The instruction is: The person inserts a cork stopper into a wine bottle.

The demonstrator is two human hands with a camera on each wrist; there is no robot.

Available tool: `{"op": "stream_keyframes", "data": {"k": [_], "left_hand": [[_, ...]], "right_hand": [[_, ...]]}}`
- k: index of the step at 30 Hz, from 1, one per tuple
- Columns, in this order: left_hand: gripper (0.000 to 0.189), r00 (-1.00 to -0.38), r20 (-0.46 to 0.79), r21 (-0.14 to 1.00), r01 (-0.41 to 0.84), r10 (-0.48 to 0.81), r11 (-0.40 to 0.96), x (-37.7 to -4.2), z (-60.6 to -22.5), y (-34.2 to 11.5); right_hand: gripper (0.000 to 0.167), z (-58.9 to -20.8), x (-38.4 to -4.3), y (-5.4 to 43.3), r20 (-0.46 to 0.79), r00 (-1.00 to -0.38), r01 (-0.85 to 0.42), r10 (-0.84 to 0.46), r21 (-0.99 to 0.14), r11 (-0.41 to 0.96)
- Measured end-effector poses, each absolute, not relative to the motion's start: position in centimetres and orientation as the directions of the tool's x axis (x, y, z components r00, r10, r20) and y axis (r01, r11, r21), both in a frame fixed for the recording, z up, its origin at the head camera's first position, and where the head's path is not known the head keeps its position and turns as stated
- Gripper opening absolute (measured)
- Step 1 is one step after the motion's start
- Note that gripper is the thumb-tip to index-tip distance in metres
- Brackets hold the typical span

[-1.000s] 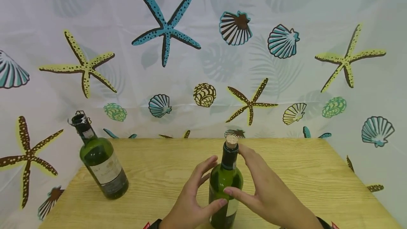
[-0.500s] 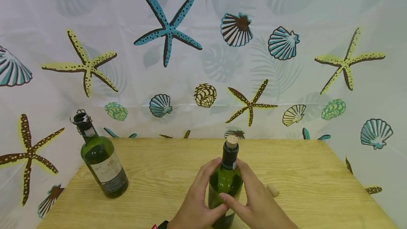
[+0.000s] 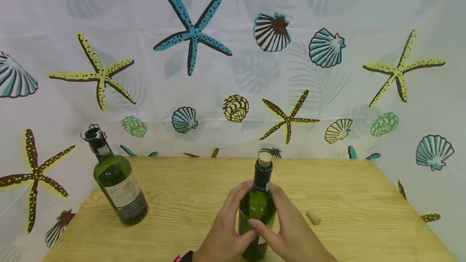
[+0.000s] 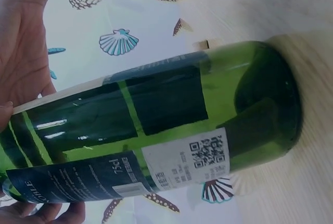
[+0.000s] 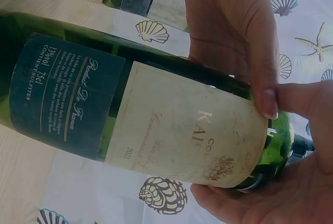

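**Two-handed hold on the corked bottle (image 3: 257, 208), near side, right of middle**

Far left: open bottle (image 3: 121, 195) stood upright on the wooden table (image 3: 182, 197), ragged foil (image 3: 91, 134) round its mouth, well apart from both hands; next, left hand (image 3: 227, 225) was wrapped round the corked bottle's left shoulder, black band (image 3: 187, 256) at that wrist; the corked bottle stood upright on the near part of the table, cork (image 3: 265, 159) seated in its mouth with the top proud of the rim; right hand (image 3: 291, 227) was clamped round its right shoulder, thumbs meeting on the near face; a loose cork (image 3: 313, 216) lay on its side just right of that hand; patterned cloth (image 3: 218, 80) hung behind.

Handling, my read: stiff glass, no give; smooth, so likely slippery where bare, with the paper labels giving more bite; would chip or break if knocked over; heft probably fair, though fill level wasn't clear; best hold was the upper body under the shoulder, or low down for steadying; neck suited a second hand, narrow and easy to circle.
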State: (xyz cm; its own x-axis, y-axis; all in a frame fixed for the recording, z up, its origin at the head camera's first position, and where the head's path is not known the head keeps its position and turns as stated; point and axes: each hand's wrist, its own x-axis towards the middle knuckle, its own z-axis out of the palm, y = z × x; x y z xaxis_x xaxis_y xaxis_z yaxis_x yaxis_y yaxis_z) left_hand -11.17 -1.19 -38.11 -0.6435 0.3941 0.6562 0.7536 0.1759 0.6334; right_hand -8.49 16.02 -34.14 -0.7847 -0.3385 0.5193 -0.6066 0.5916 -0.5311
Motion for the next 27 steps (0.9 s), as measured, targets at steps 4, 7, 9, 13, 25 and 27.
{"op": "stream_keyframes", "data": {"k": [4,7,9,13,25,27], "left_hand": [[0.081,-0.652,0.649,0.648,0.744,0.393,0.163,-12.0,-38.2,-1.4],[0.081,-0.662,0.641,0.657,0.735,0.389,0.169,-12.9,-38.2,-1.6],[0.083,-0.675,0.63,0.661,0.726,0.385,0.19,-13.6,-38.2,-1.8],[0.09,-0.715,0.595,0.675,0.693,0.367,0.255,-15.0,-38.3,-2.3],[0.091,-0.809,0.524,0.685,0.586,0.264,0.434,-19.2,-37.8,-3.7],[0.09,-0.817,0.522,0.684,0.573,0.247,0.451,-20.0,-37.7,-4.0]], "right_hand": [[0.069,-33.7,-9.3,16.0,0.491,-0.812,-0.569,-0.317,-0.543,0.617],[0.071,-33.4,-10.4,15.9,0.471,-0.824,-0.554,-0.313,-0.559,0.617],[0.072,-33.4,-11.4,15.7,0.461,-0.83,-0.547,-0.313,-0.565,0.617],[0.077,-33.5,-13.3,14.8,0.446,-0.843,-0.526,-0.3,-0.569,0.633],[0.077,-33.2,-18.9,11.8,0.433,-0.849,-0.513,-0.303,-0.539,0.668],[0.076,-33.1,-20.1,11.3,0.414,-0.856,-0.505,-0.31,-0.541,0.673]]}}
